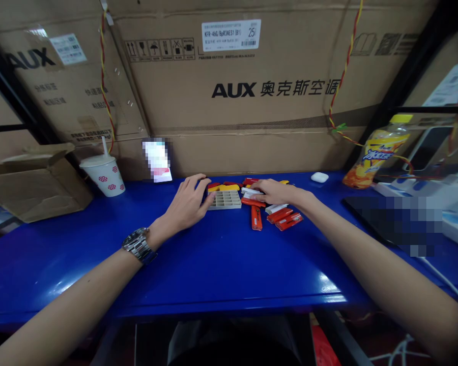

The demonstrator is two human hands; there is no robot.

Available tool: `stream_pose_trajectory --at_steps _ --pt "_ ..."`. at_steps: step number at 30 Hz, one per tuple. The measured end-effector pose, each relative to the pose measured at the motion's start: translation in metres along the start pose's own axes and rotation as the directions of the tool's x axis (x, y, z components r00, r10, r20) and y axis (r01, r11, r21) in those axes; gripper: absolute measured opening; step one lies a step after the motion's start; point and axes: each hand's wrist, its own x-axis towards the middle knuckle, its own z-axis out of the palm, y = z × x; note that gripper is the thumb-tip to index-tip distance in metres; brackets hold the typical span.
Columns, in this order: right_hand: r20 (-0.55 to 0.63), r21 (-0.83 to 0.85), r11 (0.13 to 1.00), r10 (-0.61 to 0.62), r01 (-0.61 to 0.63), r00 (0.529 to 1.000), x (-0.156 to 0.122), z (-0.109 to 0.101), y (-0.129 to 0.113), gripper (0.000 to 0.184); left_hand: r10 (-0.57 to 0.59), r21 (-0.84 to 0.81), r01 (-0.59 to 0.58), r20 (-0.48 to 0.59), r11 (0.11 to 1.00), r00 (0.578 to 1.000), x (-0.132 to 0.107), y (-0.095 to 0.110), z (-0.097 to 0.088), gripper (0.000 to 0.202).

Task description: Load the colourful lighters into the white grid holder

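Red pieces (pixel 256 218), mid-frame, are risking scattering if nudged by the right hand (pixel 278 191), grip unclear, while the left hand (pixel 188 201) is resting unclenched.

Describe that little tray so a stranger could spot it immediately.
On the blue table, look between the left hand and right hand. The tray is the pale grid of small compartments, unlike the slim red pieces nearby.

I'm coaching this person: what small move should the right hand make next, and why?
Probably close the right hand on the white piece nearest it: that piece looks within reach, and the left hand is at the grid tray's left end.
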Motion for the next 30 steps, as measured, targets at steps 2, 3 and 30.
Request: stream_pose_trajectory --at_steps 2,3,30 --pt "0.008 0.010 1.000 0.027 -0.027 1.000 0.000 0.000 -0.002 0.025 -0.005 -0.006 0.005 0.009 1.000 1.000 0.000 0.000 0.000 0.035" --pt "0.006 0.018 0.999 0.035 -0.035 0.999 0.000 0.000 -0.003 0.025 -0.008 -0.008 0.008 0.013 1.000 1.000 0.000 0.000 0.000 0.035" --pt "-0.248 0.357 0.886 -0.215 0.296 0.945 -0.002 -0.001 -0.093 0.032 0.304 -0.136 -0.303 -0.015 0.943 0.953 -0.002 0.010 0.002 0.035"
